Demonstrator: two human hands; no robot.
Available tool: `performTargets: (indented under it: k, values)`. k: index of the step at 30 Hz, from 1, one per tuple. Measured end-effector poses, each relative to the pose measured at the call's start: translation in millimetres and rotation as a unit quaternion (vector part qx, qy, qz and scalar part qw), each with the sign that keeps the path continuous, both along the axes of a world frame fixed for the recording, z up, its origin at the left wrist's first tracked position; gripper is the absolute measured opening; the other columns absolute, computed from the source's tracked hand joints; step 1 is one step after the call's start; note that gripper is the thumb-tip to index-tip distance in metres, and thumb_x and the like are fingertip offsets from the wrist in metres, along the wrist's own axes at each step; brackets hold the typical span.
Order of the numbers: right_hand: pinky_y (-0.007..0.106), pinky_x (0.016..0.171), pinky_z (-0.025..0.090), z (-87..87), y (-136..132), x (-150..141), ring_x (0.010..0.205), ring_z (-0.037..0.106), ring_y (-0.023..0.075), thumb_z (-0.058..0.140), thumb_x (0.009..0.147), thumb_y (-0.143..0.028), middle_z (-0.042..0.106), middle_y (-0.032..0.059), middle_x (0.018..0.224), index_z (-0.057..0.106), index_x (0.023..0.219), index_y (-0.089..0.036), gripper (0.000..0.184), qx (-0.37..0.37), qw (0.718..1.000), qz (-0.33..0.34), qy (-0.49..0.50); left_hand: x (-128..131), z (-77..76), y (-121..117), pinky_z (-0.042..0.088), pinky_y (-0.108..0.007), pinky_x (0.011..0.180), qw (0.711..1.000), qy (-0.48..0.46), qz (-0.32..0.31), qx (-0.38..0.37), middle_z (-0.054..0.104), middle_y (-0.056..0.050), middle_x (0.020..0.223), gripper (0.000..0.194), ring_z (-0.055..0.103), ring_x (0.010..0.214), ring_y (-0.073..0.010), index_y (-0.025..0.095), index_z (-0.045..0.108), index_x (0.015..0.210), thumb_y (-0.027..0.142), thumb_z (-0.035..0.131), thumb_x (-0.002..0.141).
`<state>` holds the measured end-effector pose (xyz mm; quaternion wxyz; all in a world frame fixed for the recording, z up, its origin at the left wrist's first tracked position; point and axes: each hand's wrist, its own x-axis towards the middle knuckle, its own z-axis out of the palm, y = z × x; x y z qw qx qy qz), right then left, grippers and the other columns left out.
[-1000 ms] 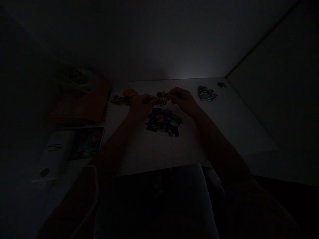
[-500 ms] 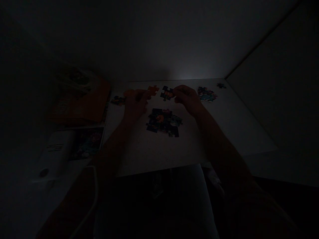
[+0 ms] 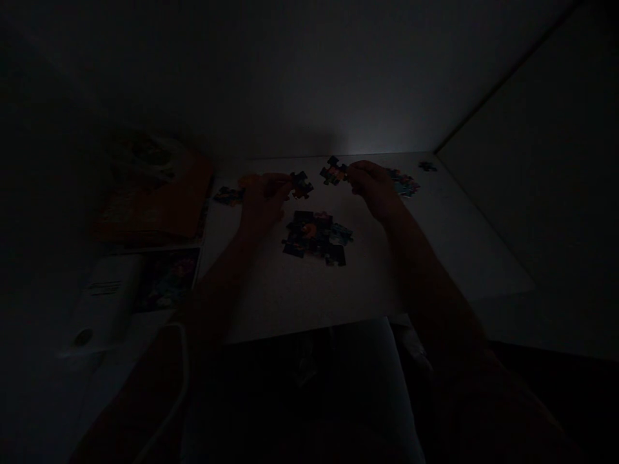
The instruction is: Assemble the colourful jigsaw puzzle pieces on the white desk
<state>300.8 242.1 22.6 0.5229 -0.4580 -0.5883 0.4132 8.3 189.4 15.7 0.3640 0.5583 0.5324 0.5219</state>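
Observation:
My left hand (image 3: 265,198) pinches a dark jigsaw piece (image 3: 302,185) between thumb and fingers, above the back of the white table. Across a small gap, my right hand (image 3: 374,187) is closed on the edge of another jigsaw piece (image 3: 333,171), dark with an orange patch and tilted. Below both hands lies a joined section of puzzle (image 3: 316,237), dark with an orange figure. Loose orange and dark pieces (image 3: 229,196) lie beside my left hand, partly covered by it. Behind my right hand sits a pile of colourful pieces (image 3: 405,183), partly hidden.
An orange box (image 3: 167,203) and a dark printed picture (image 3: 169,278) lie on the left, with a white device (image 3: 109,296) nearby. A single piece (image 3: 427,166) rests near the table's back right corner. A wall (image 3: 309,77) rises behind the white table (image 3: 294,303).
The orange piece at my left fingertips has given way to a dark face. My right hand has moved slightly right, and its piece is turned and a little higher.

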Motion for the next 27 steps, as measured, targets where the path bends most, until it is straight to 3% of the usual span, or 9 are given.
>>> performTargets:
  k: [3, 7, 12, 16, 19, 22, 24, 27]
  values:
    - [0.028, 0.064, 0.05, 0.9, -2.3, -2.2, 0.072, 0.057, 0.0143, 0.1, 0.089, -0.066, 0.071, -0.0018, 0.084, 0.076, 0.09, -0.029, 0.044, 0.002, 1.0, 0.013, 0.012, 1.0, 3.1, -2.4, 0.052, -0.018, 0.054, 1.0, 0.008, -0.018, 0.007, 0.085, -0.006, 0.101, 0.014, 0.084, 0.091, -0.0204, 0.023, 0.081, 0.119, 0.029, 0.085, 0.108]
    - [0.03, 0.065, 0.051, 1.4, -10.6, -18.1, 0.071, 0.056, 0.0148, 0.101, 0.085, -0.073, 0.073, -0.0017, 0.084, 0.076, 0.09, -0.029, 0.051, 0.011, 0.997, 0.078, -0.014, 3.1, 9.3, -7.5, 0.065, -0.023, 0.07, 0.999, 0.016, -0.038, 0.012, 0.087, -0.008, 0.104, 0.013, 0.087, 0.099, -0.0222, 0.022, 0.082, 0.115, 0.028, 0.088, 0.106]
    - [0.034, 0.072, 0.06, -0.5, -17.8, -36.6, 0.081, 0.067, 0.0196, 0.101, 0.08, -0.088, 0.075, -0.0018, 0.088, 0.07, 0.096, -0.032, 0.066, -0.002, 0.992, 0.121, -0.036, 9.3, 15.5, -11.3, 0.069, -0.028, 0.08, 0.997, 0.015, -0.072, -0.017, 0.088, -0.01, 0.107, 0.013, 0.088, 0.101, -0.0236, 0.022, 0.081, 0.115, 0.03, 0.087, 0.107]
    - [0.036, 0.075, 0.063, 1.6, -11.7, -24.4, 0.082, 0.069, 0.0202, 0.103, 0.08, -0.085, 0.074, -0.0014, 0.087, 0.069, 0.099, -0.033, 0.065, -0.001, 0.993, 0.109, -0.046, 7.3, 13.3, -7.9, 0.069, -0.03, 0.082, 0.997, 0.015, -0.068, -0.018, 0.089, -0.012, 0.111, 0.017, 0.088, 0.102, -0.0234, 0.022, 0.08, 0.12, 0.038, 0.078, 0.114]
    - [0.039, 0.078, 0.065, 5.3, 2.1, 11.8, 0.087, 0.073, 0.023, 0.102, 0.088, -0.076, 0.077, 0.0013, 0.092, 0.068, 0.099, -0.033, 0.056, 0.022, 0.998, 0.006, -0.063, -5.3, 8.1, -3.4, 0.071, -0.038, 0.087, 0.999, 0.046, -0.005, -0.014, 0.089, -0.014, 0.12, 0.025, 0.086, 0.105, -0.0265, 0.024, 0.08, 0.122, 0.047, 0.069, 0.118]
    - [0.041, 0.079, 0.065, 5.2, 17.6, 61.1, 0.092, 0.076, 0.0259, 0.095, 0.097, -0.063, 0.078, 0.0047, 0.096, 0.067, 0.102, -0.032, 0.042, 0.036, 0.982, -0.157, -0.096, -20.8, 6.5, -2.7, 0.067, -0.053, 0.111, 0.982, 0.18, 0.056, 0.019, 0.088, -0.015, 0.13, 0.023, 0.083, 0.122, -0.0335, 0.025, 0.081, 0.124, 0.043, 0.072, 0.115]
    - [0.047, 0.083, 0.066, 1.9, 23.8, 89.2, 0.095, 0.079, 0.0299, 0.089, 0.098, -0.052, 0.078, 0.0061, 0.097, 0.065, 0.099, -0.032, 0.031, 0.028, 0.95, -0.279, -0.136, -26.8, 9.3, -6.1, 0.055, -0.064, 0.13, 0.95, 0.304, 0.068, 0.033, 0.084, -0.019, 0.144, 0.03, 0.075, 0.143, -0.0417, 0.02, 0.082, 0.131, 0.039, 0.08, 0.109]
    - [0.065, 0.11, 0.063, -6.5, 23.8, 110.9, 0.118, 0.079, 0.038, 0.086, 0.093, -0.036, 0.08, 0.0099, 0.112, 0.061, 0.096, -0.031, 0.026, -0.002, 0.887, -0.396, -0.237, -26.9, 14.3, -13.5, 0.041, -0.075, 0.14, 0.904, 0.425, 0.051, 0.003, 0.071, -0.027, 0.166, 0.05, 0.06, 0.163, -0.0528, 0.014, 0.079, 0.143, 0.039, 0.091, 0.101]
